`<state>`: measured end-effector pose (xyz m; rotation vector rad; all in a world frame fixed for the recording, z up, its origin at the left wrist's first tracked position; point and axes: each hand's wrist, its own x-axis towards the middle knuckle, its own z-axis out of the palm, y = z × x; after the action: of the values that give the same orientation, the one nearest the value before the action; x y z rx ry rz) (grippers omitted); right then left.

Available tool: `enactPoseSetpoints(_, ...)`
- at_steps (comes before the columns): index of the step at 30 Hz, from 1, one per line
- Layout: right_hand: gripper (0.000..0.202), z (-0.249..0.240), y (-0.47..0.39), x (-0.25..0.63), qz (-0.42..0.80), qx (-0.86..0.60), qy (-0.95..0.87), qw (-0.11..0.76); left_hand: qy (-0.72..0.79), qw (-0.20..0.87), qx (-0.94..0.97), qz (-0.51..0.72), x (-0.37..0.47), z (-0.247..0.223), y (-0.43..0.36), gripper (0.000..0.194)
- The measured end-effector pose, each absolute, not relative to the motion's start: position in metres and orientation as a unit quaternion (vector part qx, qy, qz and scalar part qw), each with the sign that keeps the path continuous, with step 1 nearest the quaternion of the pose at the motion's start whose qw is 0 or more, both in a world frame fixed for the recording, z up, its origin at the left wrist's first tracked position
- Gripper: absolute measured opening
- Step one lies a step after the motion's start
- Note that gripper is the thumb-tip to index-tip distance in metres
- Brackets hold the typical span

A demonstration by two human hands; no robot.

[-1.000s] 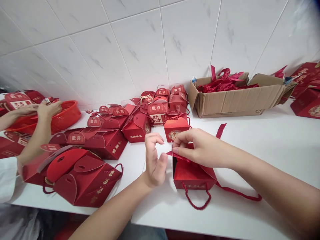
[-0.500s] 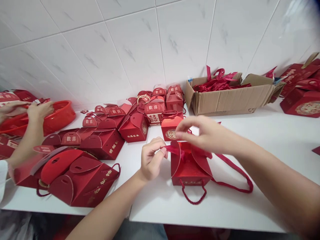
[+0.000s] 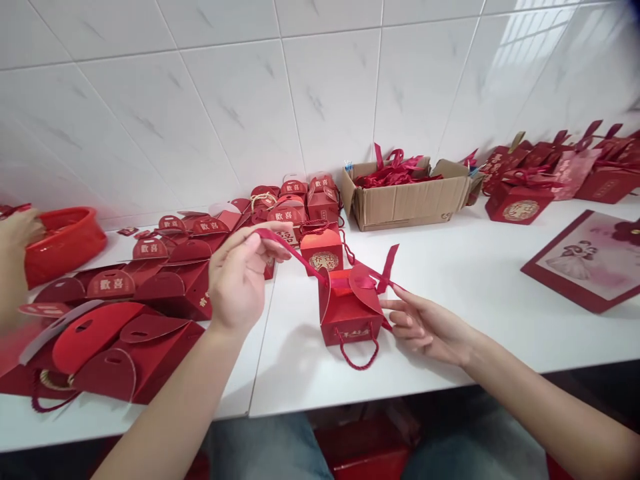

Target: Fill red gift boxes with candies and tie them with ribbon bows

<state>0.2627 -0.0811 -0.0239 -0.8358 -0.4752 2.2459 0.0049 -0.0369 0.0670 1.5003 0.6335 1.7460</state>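
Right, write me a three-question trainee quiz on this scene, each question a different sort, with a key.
1. Multiple choice: what does the left hand hold?
A) scissors
B) a ribbon
C) a basin

2. True or false: the carton is open at the top.

3. Fill in: the box between that hand and the right hand has a twisted-cord ____ on its near side.

Key: 1. B. 2. True. 3. handle.
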Motion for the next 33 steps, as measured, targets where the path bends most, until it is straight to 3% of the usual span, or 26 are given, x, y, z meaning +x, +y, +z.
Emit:
enactPoseSetpoints(3,0.033,-0.022,-0.073,0.252,0.889,-0.244,-0.079,0.38,0.256,0.367,0.584,0.677,0.003,0.089,-0.041,0.021)
enactPoseSetpoints(7,0.037,-0.015,-0.063,0.241,0.862,-0.255,-0.04,0.436,0.269,0.349,0.585,0.681,-0.003,0.119,-0.045,0.027)
enactPoseSetpoints(17,0.021,0.017,-0.049,0.252,0.694,-0.293,-0.233,0.616,0.276,0.302,0.568,0.714,-0.018,0.158,-0.05,0.027)
enactPoseSetpoints(24,0.015,0.063,-0.045,0.252,0.517,-0.315,-0.468,0.644,0.296,0.236,0.618,0.689,-0.021,0.155,-0.048,0.011)
enactPoseSetpoints(33,0.015,0.112,-0.039,0.241,0.307,-0.343,-0.632,0.624,0.331,0.228,0.631,0.664,-0.007,0.156,-0.046,0.016)
